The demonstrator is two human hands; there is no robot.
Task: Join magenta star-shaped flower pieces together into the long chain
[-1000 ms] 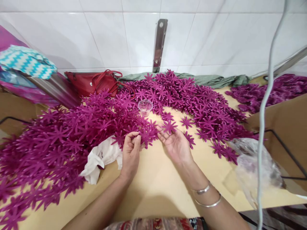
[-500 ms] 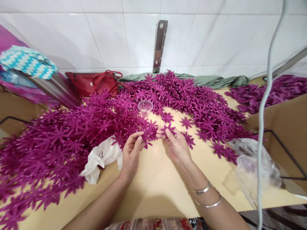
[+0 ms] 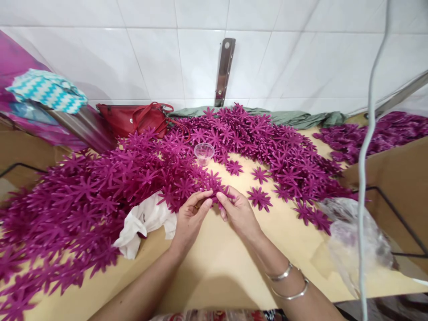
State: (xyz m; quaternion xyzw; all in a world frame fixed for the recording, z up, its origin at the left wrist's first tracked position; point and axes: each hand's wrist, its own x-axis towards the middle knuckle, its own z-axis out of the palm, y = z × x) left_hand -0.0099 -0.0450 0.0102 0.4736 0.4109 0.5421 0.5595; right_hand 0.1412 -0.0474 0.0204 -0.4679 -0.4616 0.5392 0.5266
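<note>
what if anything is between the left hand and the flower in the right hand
Nothing visible. The left hand meets the right hand at the flower, though fingers partly hide it. The cup stands beyond both hands, and the white cloth lies on the left hand's outer side.

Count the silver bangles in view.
2, both on the right forearm: the first bangle nearer the right hand, the second bangle farther up the arm. No others show.

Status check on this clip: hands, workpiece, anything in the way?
Right hand pinching purple flower piece; left hand close by, grip unclear. Piece partly hidden. White cloth beside left hand, clear cup beyond; neither blocking.
</note>
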